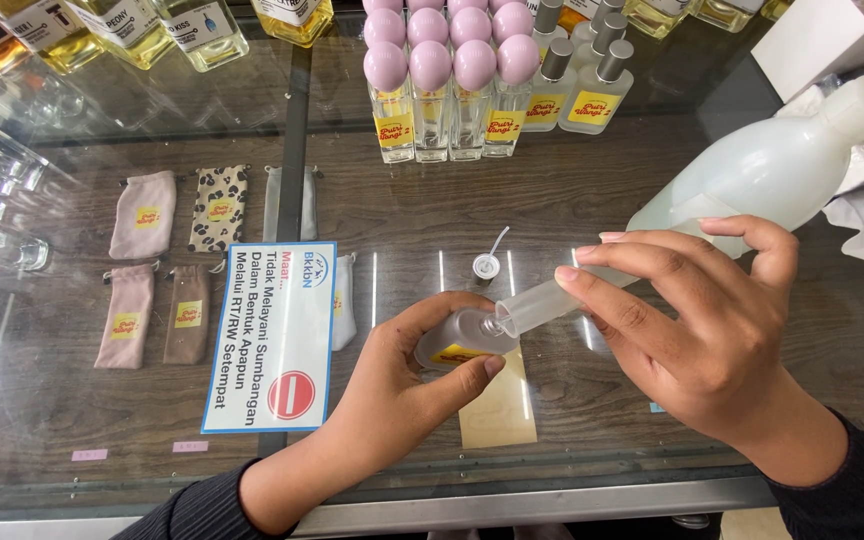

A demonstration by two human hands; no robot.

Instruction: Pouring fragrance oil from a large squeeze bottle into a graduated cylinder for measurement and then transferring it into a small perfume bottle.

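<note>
small bottle: clear glass, yellow label showing under the fingers, cap off, neck open and pointing right. It is lying tilted, nearly on its side, just above the glass counter near the front edge.
left hand: curling around the small bottle from below and left, thumb pressing along its lower side, fingers wrapping over the top. It is gripping the bottle firmly.
syringe: frosted plastic tube, tip meeting the small bottle's open neck. Running up and right from the neck into the right hand.
right hand: pinching the syringe between fingertips and thumb, index and middle fingers lying along the tube, palm arching above. Sitting right of the small bottle, well apart from the left hand except through the syringe.
spray pump: small silver collar with thin white tube, lying loose on the counter just above the small bottle, touching neither hand.
big jug: milky white plastic, lying behind the right hand, pointing to the upper right.
bottles with pink caps: standing in rows at the back of the counter, clear glass, yellow labels.
pouches: small fabric bags, pink, brown and leopard print, lying under the glass on the left.
sign: white card with blue border, lying left of the left hand's wrist.
</note>
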